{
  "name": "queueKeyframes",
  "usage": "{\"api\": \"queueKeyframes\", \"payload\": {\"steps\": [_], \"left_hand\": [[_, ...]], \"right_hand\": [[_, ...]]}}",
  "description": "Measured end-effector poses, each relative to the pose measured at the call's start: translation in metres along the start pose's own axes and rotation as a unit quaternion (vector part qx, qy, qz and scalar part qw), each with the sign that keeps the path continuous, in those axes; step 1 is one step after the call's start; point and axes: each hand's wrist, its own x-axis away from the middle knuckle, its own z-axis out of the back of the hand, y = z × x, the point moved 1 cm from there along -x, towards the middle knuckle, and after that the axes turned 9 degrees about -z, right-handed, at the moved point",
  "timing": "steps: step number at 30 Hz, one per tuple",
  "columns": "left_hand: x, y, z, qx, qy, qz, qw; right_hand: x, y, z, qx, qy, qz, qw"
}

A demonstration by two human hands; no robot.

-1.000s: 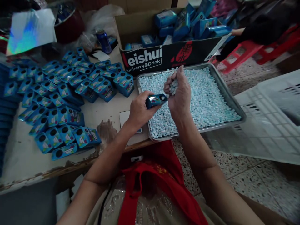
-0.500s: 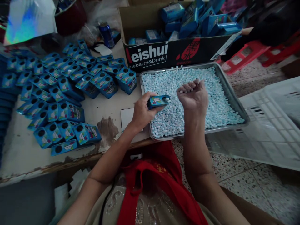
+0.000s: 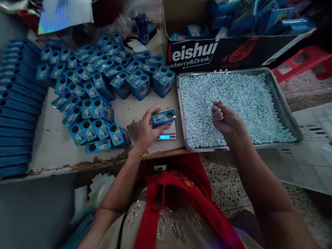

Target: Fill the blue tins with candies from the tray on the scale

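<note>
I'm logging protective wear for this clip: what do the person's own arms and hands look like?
The left hand and right hand are bare: no gloves, rings or watch show. The left forearm and right forearm are uncovered, no sleeves in view. A red apron lies over a pale sequinned top; a dark cord runs beside the left arm.

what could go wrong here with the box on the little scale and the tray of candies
The left hand grips the blue box on the scale; its pressure could skew the reading.
The scale sits near the front edge of the table, so a nudge might knock it off.
The right hand pinches candies above the tray; some might spill between tray and box.
</note>
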Motion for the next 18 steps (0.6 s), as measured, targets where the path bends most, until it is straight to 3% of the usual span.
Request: {"api": "queueKeyframes", "payload": {"steps": [4, 7, 10, 15, 18], "left_hand": [[-0.006, 0.022, 0.026, -0.053, 0.015, -0.060, 0.997], [-0.017, 0.046, 0.040, -0.107, 0.022, -0.142, 0.984], [-0.028, 0.060, 0.036, -0.134, 0.028, -0.191, 0.972], [-0.041, 0.062, 0.019, -0.150, 0.023, -0.191, 0.970], [-0.047, 0.064, 0.010, -0.152, -0.018, -0.172, 0.973]], "right_hand": [[0.014, -0.008, -0.008, -0.132, 0.038, -0.141, 0.980], [0.018, -0.016, -0.011, -0.147, 0.061, -0.155, 0.975], [0.025, -0.026, -0.014, -0.167, 0.064, -0.162, 0.970], [0.037, -0.035, -0.014, -0.145, 0.051, -0.124, 0.980], [0.034, -0.034, -0.014, -0.084, 0.041, -0.096, 0.991]]}}
